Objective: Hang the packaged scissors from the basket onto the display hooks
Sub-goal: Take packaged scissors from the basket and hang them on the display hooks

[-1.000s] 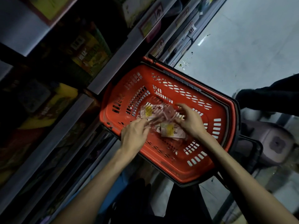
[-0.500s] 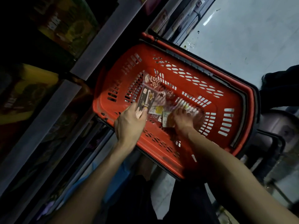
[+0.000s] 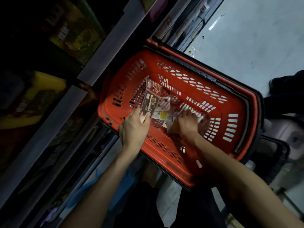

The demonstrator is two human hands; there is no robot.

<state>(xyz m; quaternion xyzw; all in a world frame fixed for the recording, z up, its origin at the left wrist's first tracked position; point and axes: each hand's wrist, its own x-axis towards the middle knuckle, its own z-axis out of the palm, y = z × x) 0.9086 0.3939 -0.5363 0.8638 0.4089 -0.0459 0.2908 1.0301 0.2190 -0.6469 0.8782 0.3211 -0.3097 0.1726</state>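
A red slotted basket [image 3: 238, 102] lies below me beside the shelves. Inside it my left hand [image 3: 134, 129] pinches the lower end of a dark packaged pair of scissors [image 3: 150, 99], which stands tilted up against the basket's left wall. More flat packages [image 3: 162, 115] with yellow labels lie on the basket floor. My right hand [image 3: 189, 124] reaches down among them, its fingers curled on a blurred package [image 3: 172, 127]. No display hooks are in view.
Dark store shelves [image 3: 105, 51] with boxed goods run along the left. Pale floor [image 3: 255, 35] lies beyond the basket. A grey stool [image 3: 289, 139] and another person's dark sleeve [image 3: 286, 89] are at the right edge.
My left hand has lifted a dark package upright against the basket's left wall. My right hand went deeper into the pile of packages. The view tilted down toward the basket.
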